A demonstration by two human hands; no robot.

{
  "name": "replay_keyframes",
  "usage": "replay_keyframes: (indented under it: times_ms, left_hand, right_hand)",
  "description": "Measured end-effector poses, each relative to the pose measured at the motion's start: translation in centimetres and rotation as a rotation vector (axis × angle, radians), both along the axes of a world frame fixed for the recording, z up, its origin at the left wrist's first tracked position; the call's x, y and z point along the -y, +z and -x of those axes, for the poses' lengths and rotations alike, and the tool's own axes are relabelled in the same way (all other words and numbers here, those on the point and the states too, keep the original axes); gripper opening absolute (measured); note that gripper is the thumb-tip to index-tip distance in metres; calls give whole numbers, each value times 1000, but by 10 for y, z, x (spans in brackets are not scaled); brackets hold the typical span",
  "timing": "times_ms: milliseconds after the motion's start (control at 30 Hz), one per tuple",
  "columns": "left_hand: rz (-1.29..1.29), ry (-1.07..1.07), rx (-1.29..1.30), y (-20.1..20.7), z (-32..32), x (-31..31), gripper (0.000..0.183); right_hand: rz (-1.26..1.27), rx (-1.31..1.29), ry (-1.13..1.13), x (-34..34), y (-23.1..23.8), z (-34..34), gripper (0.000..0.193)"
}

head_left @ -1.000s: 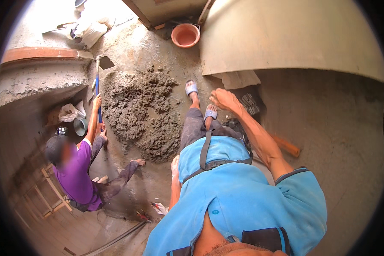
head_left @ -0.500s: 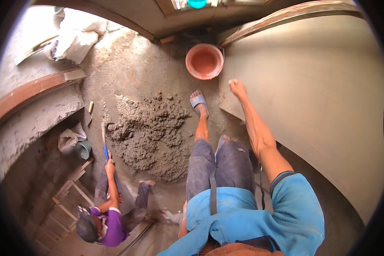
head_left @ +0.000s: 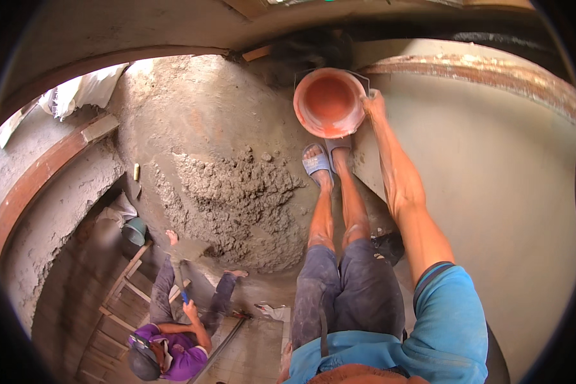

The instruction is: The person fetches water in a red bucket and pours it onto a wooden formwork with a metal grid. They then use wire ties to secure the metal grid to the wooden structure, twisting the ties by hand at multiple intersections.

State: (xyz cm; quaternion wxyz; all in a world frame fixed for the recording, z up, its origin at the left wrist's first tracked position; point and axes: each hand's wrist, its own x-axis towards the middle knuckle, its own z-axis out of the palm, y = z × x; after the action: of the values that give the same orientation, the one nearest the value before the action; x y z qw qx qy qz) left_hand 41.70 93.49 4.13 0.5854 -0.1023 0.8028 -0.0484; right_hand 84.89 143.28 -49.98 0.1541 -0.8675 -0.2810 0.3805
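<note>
An orange bucket (head_left: pixel 302 102) stands tilted a little toward me at the far middle, with no contents that I can make out inside it. My right hand (head_left: pixel 373 104) is closed at its right side, where the wire handle meets the rim. Whether the fingers hold the rim or the handle itself, I cannot tell. Of my left hand (head_left: pixel 285 362) only a sliver of skin shows low beside my shorts, its fingers hidden. A wide heap of wet grey mortar (head_left: pixel 237 198) lies on the floor left of my feet.
At lower left a co-worker in a purple shirt (head_left: pixel 184 360) holds a long-handled shovel (head_left: pixel 184 291) by the mortar's edge. A smooth plastered slab (head_left: pixel 480 192) rises on my right. A green pail (head_left: pixel 134 231) and wooden ladder-like frame (head_left: pixel 118 285) stand left, below a ledge (head_left: pixel 77 185).
My right hand has reached forward and taken hold of the bucket. My feet have come together nearer it. The co-worker's shovel has swung back from the heap's left edge.
</note>
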Motion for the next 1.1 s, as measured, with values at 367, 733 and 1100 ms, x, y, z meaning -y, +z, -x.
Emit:
replay_keyframes:
  times_ms: [367, 733, 1100]
  left_hand:
    - [-248, 253, 28, -12, -65, 17, 43]
    - [-572, 505, -215, -30, -91, -191, 52]
    - [-1006, 945, -67, 1, 53, -420, 81]
  right_hand:
    - [10, -592, 459, 3, 192, 76, 52]
    - [181, -856, 563, -52, 437, 145, 50]
    - [269, -1009, 1128, -107, 653, 421, 48]
